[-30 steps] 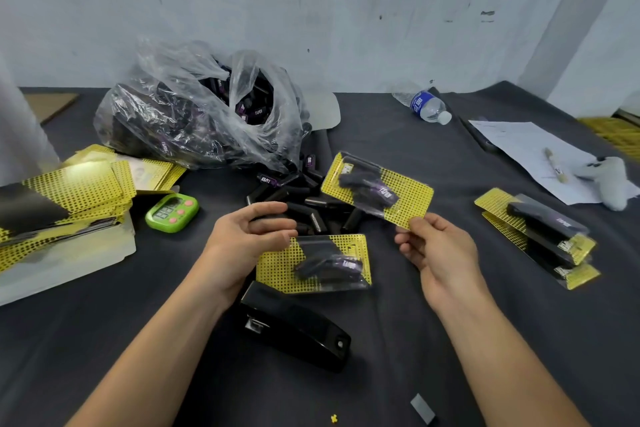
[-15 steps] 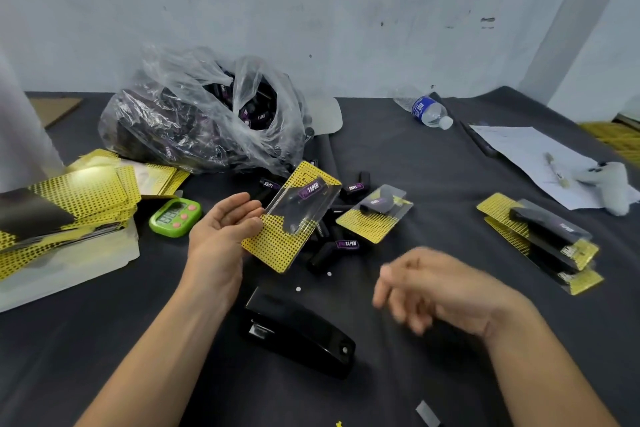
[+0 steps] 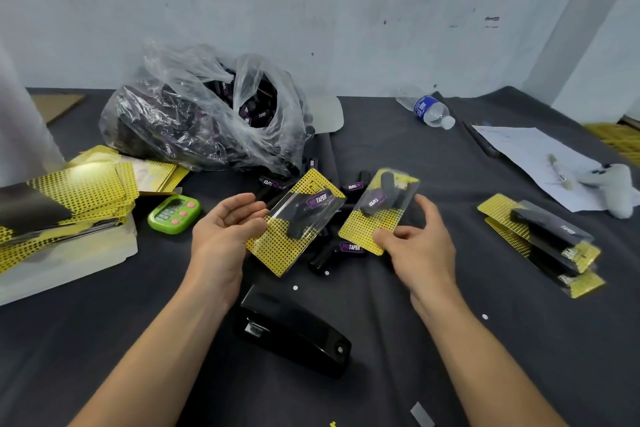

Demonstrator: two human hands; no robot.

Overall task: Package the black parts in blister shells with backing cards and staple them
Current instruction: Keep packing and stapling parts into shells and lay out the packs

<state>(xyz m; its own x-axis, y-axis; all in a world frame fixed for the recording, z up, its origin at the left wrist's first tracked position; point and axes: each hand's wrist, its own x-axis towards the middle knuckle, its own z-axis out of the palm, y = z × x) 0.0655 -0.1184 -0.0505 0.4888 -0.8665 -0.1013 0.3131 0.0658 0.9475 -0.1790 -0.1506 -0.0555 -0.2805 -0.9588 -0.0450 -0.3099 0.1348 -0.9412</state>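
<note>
My left hand point(image 3: 227, 230) holds one blister pack point(image 3: 294, 224) by its left edge, a yellow dotted card with a black part under a clear shell, tilted above the table. My right hand point(image 3: 420, 244) pinches the lower corner of a second blister pack point(image 3: 379, 211) just to the right of the first. Loose black parts point(image 3: 323, 258) lie on the dark cloth beneath both packs. A black stapler point(image 3: 294, 331) lies near me, between my forearms.
A clear plastic bag of black parts point(image 3: 207, 114) sits at the back. Stacked backing cards point(image 3: 72, 198) and a green timer point(image 3: 174, 213) are on the left. Finished packs point(image 3: 547, 241), paper point(image 3: 530, 156), a white toy point(image 3: 618, 189) and a water bottle point(image 3: 429, 111) are on the right.
My right hand, empty half a second ago, has taken up the second pack that lay on the table. My left hand keeps its pack, lifted from the table a second ago.
</note>
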